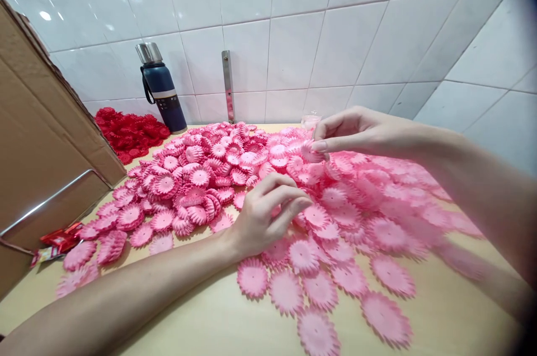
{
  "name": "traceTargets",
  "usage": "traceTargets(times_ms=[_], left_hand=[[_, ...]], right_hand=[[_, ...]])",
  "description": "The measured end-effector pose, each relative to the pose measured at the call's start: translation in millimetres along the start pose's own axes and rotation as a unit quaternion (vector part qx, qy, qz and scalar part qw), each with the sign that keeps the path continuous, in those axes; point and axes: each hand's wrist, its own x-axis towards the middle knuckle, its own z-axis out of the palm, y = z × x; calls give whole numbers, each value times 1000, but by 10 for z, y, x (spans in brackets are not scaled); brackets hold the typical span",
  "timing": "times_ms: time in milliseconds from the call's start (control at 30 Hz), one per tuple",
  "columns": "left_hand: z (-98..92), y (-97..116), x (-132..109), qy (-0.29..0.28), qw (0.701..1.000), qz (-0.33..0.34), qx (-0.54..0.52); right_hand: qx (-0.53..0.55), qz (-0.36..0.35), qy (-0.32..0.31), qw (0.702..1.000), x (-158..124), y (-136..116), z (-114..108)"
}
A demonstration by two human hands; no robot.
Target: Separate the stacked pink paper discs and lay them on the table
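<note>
My right hand (361,132) is raised over the back of the pink heap, thumb and forefinger pinched on a pink petal disc (314,152) with a toothed edge. Lower and to the left, my left hand (268,213) hovers at or rests on the pile with its fingers curled together. Whatever those fingers hold, if anything, is hidden. Around both hands spreads a large heap of pink petal discs (201,177), darker and bunched into layers on the left, paler and flat on the right. Several single discs (286,292) lie at the front, each with a tiny centre hole.
A cardboard box (54,99) stands at the left, with a red wrapper (61,240) beside it. Behind are a red petal pile (130,131), a dark blue bottle (165,93) leaning toward the tiled wall (302,48), and a metal strip (227,85). Everything sits on a pale table (201,311).
</note>
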Motion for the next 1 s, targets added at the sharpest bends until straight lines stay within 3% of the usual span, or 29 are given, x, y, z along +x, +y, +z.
traceTargets(times_ms=[133,233,367,433,500,533,667,833,1000], left_hand=[[36,-17,-33,-8,998,56,-3],[69,-54,-71,-4,996,89,-10],[83,-80,-103,-13,995,99,-11],[72,-77,-102,-14,994,105,-19],[58,-69,-96,-4,994,102,-26],[52,-66,-92,2,995,96,-26],[44,-67,-83,24,997,72,-19],[49,-92,-83,42,997,52,-29],[43,-97,-97,32,999,26,-31]], right_hand=[[-169,30,12,985,1,-41,28],[-236,26,57,970,99,-88,153],[-245,-8,95,965,414,-275,347],[-191,-62,129,971,632,-409,426],[-122,-109,100,982,845,-513,489],[-140,-107,84,981,937,-536,517],[-304,-5,23,952,1166,-384,627],[-328,8,61,943,1195,-69,730],[-298,-13,123,947,1053,-110,643]])
